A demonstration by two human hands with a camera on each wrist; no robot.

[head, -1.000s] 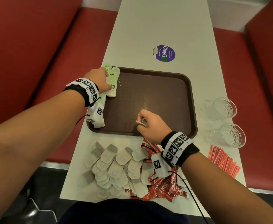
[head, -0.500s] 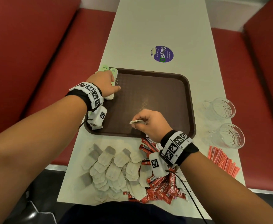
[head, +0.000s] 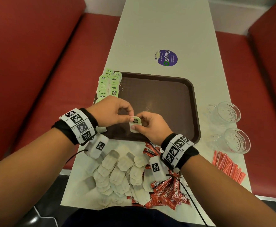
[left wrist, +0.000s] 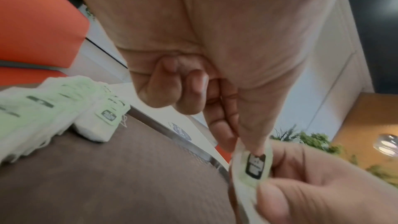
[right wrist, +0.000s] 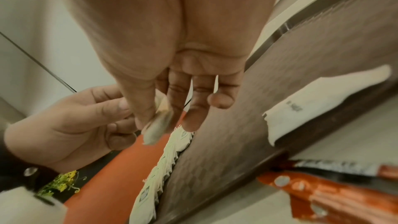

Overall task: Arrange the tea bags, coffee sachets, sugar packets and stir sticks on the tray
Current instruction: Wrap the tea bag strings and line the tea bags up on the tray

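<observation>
Both hands meet over the near middle of the brown tray (head: 179, 89) and pinch one tea bag (head: 135, 124) with a green tag. My left hand (head: 113, 114) pinches its top edge; my right hand (head: 148, 126) holds its lower side between thumb and fingers. The left wrist view shows the same tea bag (left wrist: 255, 168) held above the tray floor (left wrist: 107, 185). Rows of green-tagged tea bags (head: 108, 85) lie along the tray's left edge. Loose tea bags (head: 117, 174), red coffee sachets (head: 168, 192) and red stir sticks (head: 227, 166) lie on the table.
Two clear glass cups (head: 224, 113) (head: 237, 140) stand right of the tray. A purple round sticker (head: 166, 57) is on the table beyond the tray. Red bench seats (head: 35, 63) run along both sides of the narrow table (head: 166, 22).
My left hand left the tea bag rows at the tray's left edge and came to the middle. Both hands now hold the one tea bag that my right hand had lifted.
</observation>
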